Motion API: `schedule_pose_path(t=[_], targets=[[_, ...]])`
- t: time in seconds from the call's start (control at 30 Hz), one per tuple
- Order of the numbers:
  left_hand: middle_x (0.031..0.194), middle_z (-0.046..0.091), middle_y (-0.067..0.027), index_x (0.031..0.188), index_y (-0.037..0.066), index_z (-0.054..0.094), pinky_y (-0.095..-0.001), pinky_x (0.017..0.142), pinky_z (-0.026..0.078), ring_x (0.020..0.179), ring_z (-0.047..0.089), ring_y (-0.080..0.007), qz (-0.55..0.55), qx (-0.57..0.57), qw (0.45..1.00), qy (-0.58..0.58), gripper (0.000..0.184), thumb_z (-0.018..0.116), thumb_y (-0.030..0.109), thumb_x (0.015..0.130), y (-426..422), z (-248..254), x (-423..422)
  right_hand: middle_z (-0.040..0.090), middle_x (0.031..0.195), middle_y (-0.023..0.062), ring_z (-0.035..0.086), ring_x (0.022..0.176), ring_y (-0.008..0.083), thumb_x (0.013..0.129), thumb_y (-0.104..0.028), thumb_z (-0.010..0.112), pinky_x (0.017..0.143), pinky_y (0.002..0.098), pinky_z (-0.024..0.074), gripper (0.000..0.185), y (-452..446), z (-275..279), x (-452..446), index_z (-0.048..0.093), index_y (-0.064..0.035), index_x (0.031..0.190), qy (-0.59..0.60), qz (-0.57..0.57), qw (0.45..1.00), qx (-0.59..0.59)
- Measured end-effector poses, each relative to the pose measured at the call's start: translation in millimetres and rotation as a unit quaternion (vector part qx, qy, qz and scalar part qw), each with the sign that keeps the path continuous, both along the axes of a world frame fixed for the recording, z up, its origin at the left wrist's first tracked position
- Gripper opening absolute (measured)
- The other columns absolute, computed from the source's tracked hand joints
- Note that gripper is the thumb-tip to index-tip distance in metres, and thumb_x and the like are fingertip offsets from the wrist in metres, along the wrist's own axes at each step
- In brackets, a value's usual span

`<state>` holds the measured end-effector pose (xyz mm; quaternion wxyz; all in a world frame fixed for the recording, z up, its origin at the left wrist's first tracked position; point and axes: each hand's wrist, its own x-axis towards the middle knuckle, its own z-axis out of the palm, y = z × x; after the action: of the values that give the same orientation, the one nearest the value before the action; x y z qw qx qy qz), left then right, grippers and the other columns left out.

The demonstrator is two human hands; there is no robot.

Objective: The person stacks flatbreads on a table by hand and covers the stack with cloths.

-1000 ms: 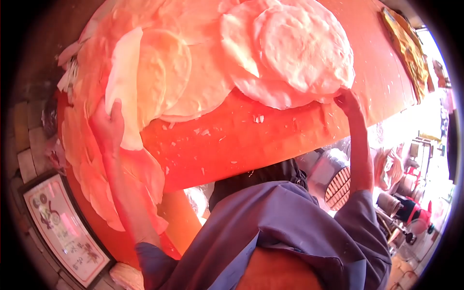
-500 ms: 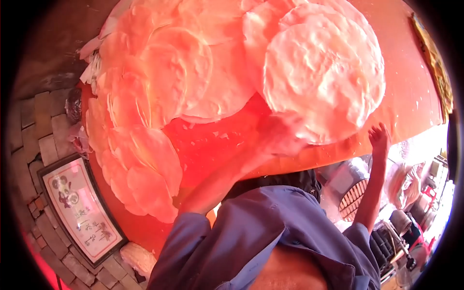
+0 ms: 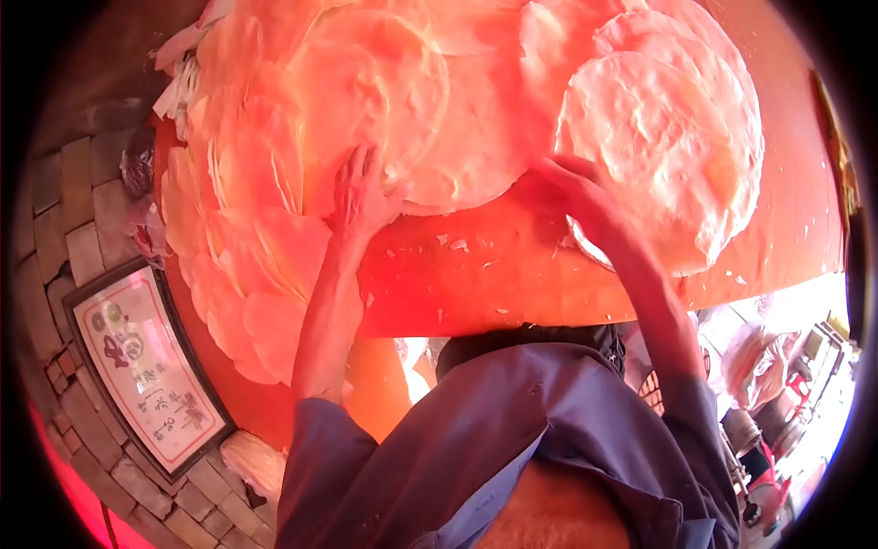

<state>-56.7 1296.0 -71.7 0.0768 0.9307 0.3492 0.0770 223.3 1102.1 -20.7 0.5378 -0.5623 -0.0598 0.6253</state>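
Observation:
Large, thin round flatbreads lie overlapping on a table with a red-orange cover. My left hand (image 3: 364,194) rests open, fingers spread, on the lower edge of the wide left spread of flatbreads (image 3: 261,183). My right hand (image 3: 576,190) is at the left edge of the right stack of flatbreads (image 3: 663,146), its fingers stretched toward the left and somewhat blurred. Nothing visible is gripped in it. The top sheet of that stack is pale and wrinkled, and its lower left rim lies beneath my right forearm.
Small crumbs dot the orange table cover (image 3: 494,274). A framed picture (image 3: 151,366) lies or leans at the lower left by brick paving (image 3: 87,197). Household items and a plastic bag (image 3: 764,361) fill the right side below the table edge.
My left hand has moved from the right stack's lower edge to the left spread. My right hand has come from beyond the table's front right edge to the right stack. The view has shifted slightly.

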Motion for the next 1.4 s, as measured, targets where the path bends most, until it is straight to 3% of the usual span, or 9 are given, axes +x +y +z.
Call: schedule_pose_path(t=[0.2, 0.43, 0.6, 0.73, 1.03, 1.13, 1.2, 1.33, 1.4], targets=[[0.136, 0.049, -0.0223, 0.134, -0.004, 0.049, -0.0480, 0.104, 0.039, 0.128, 0.045, -0.0399, 0.064, 0.020, 0.997, -0.024, 0.068, 0.073, 0.033, 0.082, -7, -9, -35, 0.062, 0.107, 0.0224, 0.066, 0.093, 0.0309, 0.092, -0.025, 0.064, 0.081, 0.0347, 0.0565, 0.040, 127, -71, -43, 0.058, 0.0088, 0.112, 0.130, -0.038, 0.977, 0.167], [0.133, 0.049, -0.0213, 0.129, -0.004, 0.051, -0.0483, 0.104, 0.038, 0.126, 0.045, -0.0398, 0.059, 0.035, 0.996, -0.060, 0.061, 0.072, 0.024, 0.079, -7, -14, -48, 0.068, 0.097, 0.0196, 0.069, 0.083, 0.0270, 0.086, -0.026, 0.071, 0.072, 0.0360, 0.0561, 0.041, 162, -72, -35, 0.060, 0.0048, 0.111, 0.064, 0.043, 0.997, -0.015], [0.133, 0.049, -0.0218, 0.128, -0.004, 0.052, -0.0489, 0.105, 0.038, 0.126, 0.046, -0.0393, -0.007, 0.050, 0.999, -0.008, 0.056, 0.062, 0.012, 0.076, 2, 1, -54, 0.068, 0.082, 0.0168, 0.068, 0.066, 0.0226, 0.082, -0.025, 0.077, 0.056, 0.0299, 0.0526, 0.039, 165, -84, -48, 0.062, 0.0074, 0.098, -0.237, 0.095, 0.966, 0.032], [0.133, 0.049, -0.0224, 0.128, -0.004, 0.052, -0.0479, 0.105, 0.039, 0.125, 0.046, -0.0395, -0.011, 0.043, 0.999, 0.011, 0.054, 0.061, 0.010, 0.077, 11, 3, -63, 0.068, 0.081, 0.0154, 0.067, 0.066, 0.0216, 0.082, -0.020, 0.076, 0.059, 0.0298, 0.0547, 0.034, 163, -81, -54, 0.063, 0.0082, 0.095, -0.259, 0.004, 0.965, 0.036], [0.108, 0.064, -0.0181, 0.120, -0.003, 0.060, -0.0377, 0.092, 0.050, 0.106, 0.063, -0.0312, 0.084, -0.012, 0.994, -0.065, 0.031, 0.055, 0.008, 0.092, 26, 16, -84, 0.067, 0.081, 0.0136, 0.069, 0.074, 0.0246, 0.083, -0.018, 0.075, 0.067, 0.0319, 0.0592, 0.028, 172, -58, -41, 0.066, 0.0056, 0.095, 0.056, -0.011, 0.997, -0.045], [0.084, 0.066, -0.0122, 0.114, 0.001, 0.064, -0.0319, 0.069, 0.051, 0.074, 0.063, -0.0206, 0.239, -0.152, 0.957, -0.054, 0.024, 0.055, 0.014, 0.097, 45, 38, -99, 0.069, 0.082, 0.0115, 0.069, 0.074, 0.0238, 0.080, -0.026, 0.078, 0.067, 0.0317, 0.0574, 0.040, 177, -71, -34, 0.066, 0.0042, 0.104, 0.006, 0.097, 0.994, 0.052], [0.080, 0.065, -0.0116, 0.116, -0.002, 0.062, -0.0295, 0.063, 0.046, 0.066, 0.056, -0.0136, 0.171, -0.105, 0.960, -0.197, 0.025, 0.055, 0.014, 0.098, 42, 49, -109, 0.069, 0.081, 0.0107, 0.068, 0.072, 0.0223, 0.074, -0.035, 0.083, 0.065, 0.0325, 0.0549, 0.052, 185, -78, -37, 0.065, 0.0024, 0.107, -0.504, 0.097, 0.852, 0.105], [0.082, 0.065, -0.0122, 0.115, -0.004, 0.063, -0.0297, 0.062, 0.047, 0.064, 0.055, -0.0134, 0.214, -0.063, 0.953, -0.206, 0.025, 0.055, 0.012, 0.098, 17, 94, -109, 0.068, 0.073, 0.0146, 0.067, 0.070, 0.0253, 0.072, -0.040, 0.081, 0.066, 0.0382, 0.0517, 0.044, 227, -80, -17, 0.070, -0.0009, 0.089, -0.691, -0.079, 0.705, 0.137], [0.082, 0.066, -0.0120, 0.114, -0.004, 0.063, -0.0298, 0.063, 0.047, 0.065, 0.057, -0.0137, 0.200, -0.068, 0.954, -0.215, 0.024, 0.055, 0.012, 0.098, -3, 98, -94, 0.068, 0.073, 0.0150, 0.067, 0.070, 0.0260, 0.072, -0.041, 0.080, 0.066, 0.0389, 0.0515, 0.044, 240, -75, -11, 0.070, -0.0008, 0.088, -0.670, -0.026, 0.733, 0.119]])
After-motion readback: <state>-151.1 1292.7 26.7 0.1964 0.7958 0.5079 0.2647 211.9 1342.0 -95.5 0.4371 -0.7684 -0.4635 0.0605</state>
